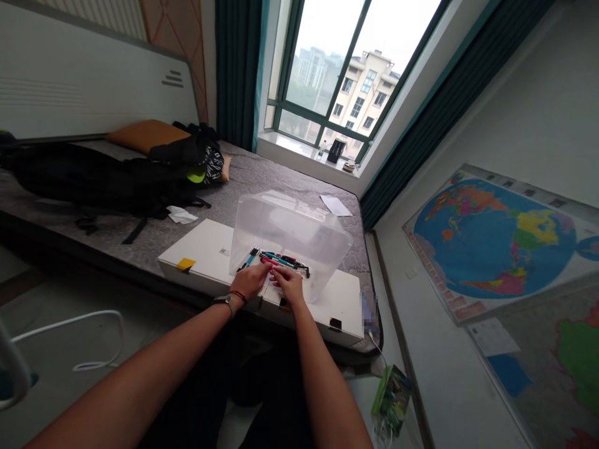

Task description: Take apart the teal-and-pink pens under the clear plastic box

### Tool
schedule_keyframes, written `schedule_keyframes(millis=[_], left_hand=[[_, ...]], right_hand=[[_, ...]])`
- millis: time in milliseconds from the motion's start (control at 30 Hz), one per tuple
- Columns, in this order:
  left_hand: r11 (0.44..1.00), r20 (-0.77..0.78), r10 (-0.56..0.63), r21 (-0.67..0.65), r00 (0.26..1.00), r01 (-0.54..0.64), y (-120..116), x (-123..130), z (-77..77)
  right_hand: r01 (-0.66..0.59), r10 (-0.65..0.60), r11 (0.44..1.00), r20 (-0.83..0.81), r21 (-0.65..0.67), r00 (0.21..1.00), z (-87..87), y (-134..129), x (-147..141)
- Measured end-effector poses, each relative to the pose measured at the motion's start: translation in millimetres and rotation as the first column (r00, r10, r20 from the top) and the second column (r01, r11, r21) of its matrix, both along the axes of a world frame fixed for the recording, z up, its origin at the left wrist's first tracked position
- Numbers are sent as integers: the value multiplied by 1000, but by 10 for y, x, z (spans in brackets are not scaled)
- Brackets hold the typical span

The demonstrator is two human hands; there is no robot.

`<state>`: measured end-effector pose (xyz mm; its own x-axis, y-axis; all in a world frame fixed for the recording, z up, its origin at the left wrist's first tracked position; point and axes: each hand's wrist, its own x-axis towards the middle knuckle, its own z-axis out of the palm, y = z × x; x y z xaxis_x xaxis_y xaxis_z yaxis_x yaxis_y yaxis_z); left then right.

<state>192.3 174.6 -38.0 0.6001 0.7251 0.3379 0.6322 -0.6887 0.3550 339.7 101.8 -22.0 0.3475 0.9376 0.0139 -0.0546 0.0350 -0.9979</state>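
Observation:
My left hand (250,280) and my right hand (289,285) meet at the fingertips, both closed in a pinch. Between them shows a small red piece, which looks like part of a red pen (268,261); the fingers hide most of it. Just beyond the hands lies a pile of pens (284,259), in black, teal and red. To the left of that pile, a few more pens (249,258) lie slanted. A clear plastic bin (285,218) stands around the pens, its translucent wall rising behind them. My left wrist wears a watch and a red band.
Two white boxes (206,249) on the bed (299,178) bear the bin. Black bags (103,178), an orange pillow (145,134) and a tissue (181,215) lie left. White paper (336,205) lies behind. A green box (393,399) and a cable stand low right, near a wall map (496,231).

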Motion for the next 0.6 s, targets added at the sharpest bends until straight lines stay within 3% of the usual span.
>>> schedule_keyframes(millis=[267,467,600], left_hand=[[1000,18,-16,0,1000,16,13,8,-43],[999,12,32,21,999,-32,-6,19,-38],[999,16,35,19,999,-35,-35,20,10]], right_hand=[[-7,-2,998,-142,-58,990,-7,68,75],[189,-184,981,-504,-42,844,-7,44,194],[226,-208,974,-537,-33,818,1,37,185]])
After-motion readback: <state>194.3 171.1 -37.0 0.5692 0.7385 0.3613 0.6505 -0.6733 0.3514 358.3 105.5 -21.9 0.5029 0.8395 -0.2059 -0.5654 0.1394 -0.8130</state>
